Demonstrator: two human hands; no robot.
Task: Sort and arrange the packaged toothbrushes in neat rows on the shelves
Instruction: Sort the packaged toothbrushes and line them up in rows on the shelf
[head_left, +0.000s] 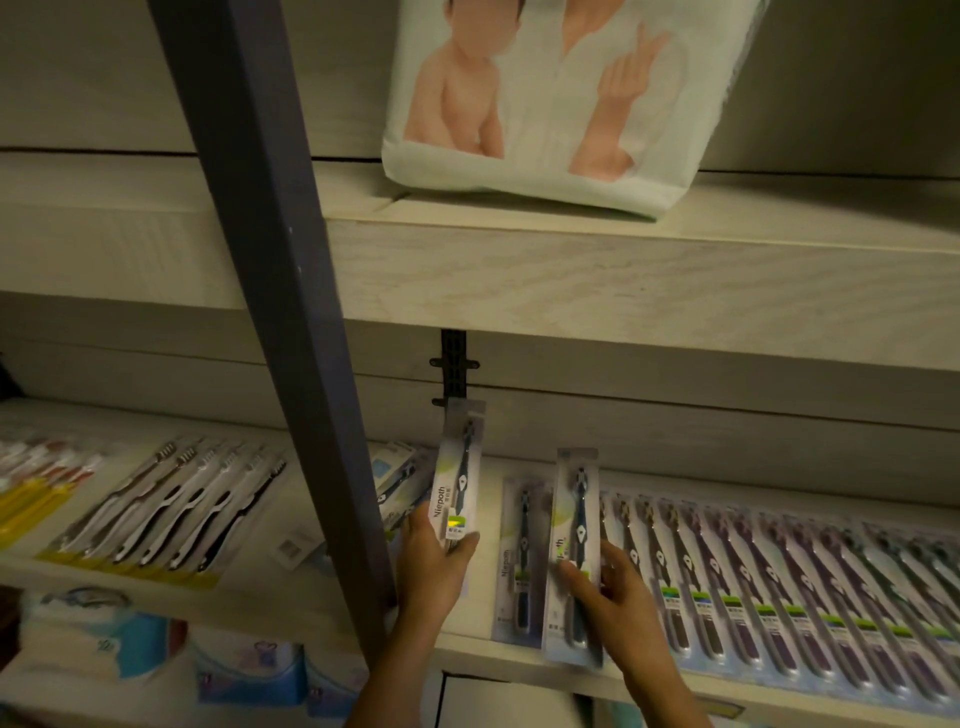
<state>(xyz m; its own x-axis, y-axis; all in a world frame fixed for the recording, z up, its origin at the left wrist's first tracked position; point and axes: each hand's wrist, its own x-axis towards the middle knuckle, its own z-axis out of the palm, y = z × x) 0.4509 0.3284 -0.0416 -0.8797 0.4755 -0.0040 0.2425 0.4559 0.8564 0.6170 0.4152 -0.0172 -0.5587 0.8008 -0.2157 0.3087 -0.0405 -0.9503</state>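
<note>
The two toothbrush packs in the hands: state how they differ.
The left pack is raised off the shelf; the right pack sits low over the row. The left hand grips the left pack's bottom end; the right hand pinches the right pack nearer its middle. Both packs look alike.

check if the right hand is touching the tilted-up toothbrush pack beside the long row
Touching. The head view shows the right hand pinching the toothbrush pack: thumb lies across its front, fingers curl round its right edge.

My feed dim, warm-tinted. Deep shadow under upper shelf (649, 270). Post (270, 260) bows from wide lens. Right hand (621, 592) motion-blurred, corners soft.
</note>
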